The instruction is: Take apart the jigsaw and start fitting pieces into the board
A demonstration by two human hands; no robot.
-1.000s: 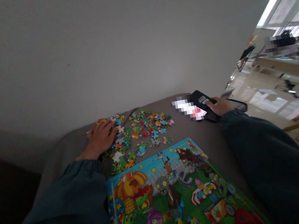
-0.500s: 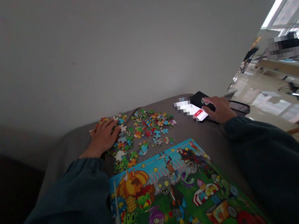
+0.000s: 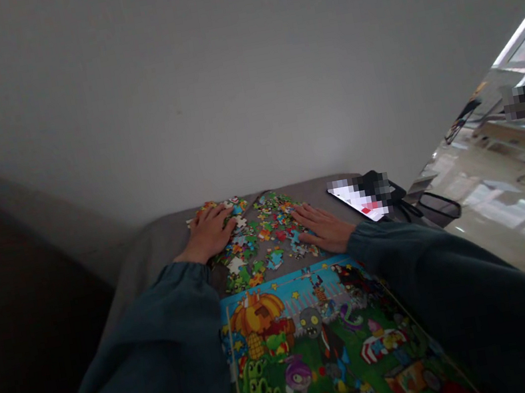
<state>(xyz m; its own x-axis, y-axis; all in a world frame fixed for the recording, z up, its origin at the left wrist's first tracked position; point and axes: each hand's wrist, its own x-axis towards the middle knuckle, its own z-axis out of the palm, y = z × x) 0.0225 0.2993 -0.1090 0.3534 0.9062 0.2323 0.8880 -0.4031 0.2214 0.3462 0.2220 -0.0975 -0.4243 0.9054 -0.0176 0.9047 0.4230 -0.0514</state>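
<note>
My left hand (image 3: 210,231) lies flat on the left part of a heap of loose jigsaw puzzle pieces (image 3: 245,247), fingers stretched out. On the right side of the heap rests my right hand (image 3: 323,226), open and palm down, its fingertips over some pieces. Neither hand grips anything. Pieces under the palms are hidden. Nearer to me lies a colourful puzzle board (image 3: 299,346) printed with a zombie, a pumpkin and plants; my sleeves cover parts of its sides.
Right of the heap are a phone with a lit screen (image 3: 351,198), a dark object (image 3: 380,186) partly on it, and a pair of glasses (image 3: 439,204). A grey cloth (image 3: 149,243) covers the surface. Behind it rises a plain wall (image 3: 242,78).
My right hand has left the phone and dark object and moved left onto the puzzle pieces. My left hand stays on the heap. The whole view has shifted slightly.
</note>
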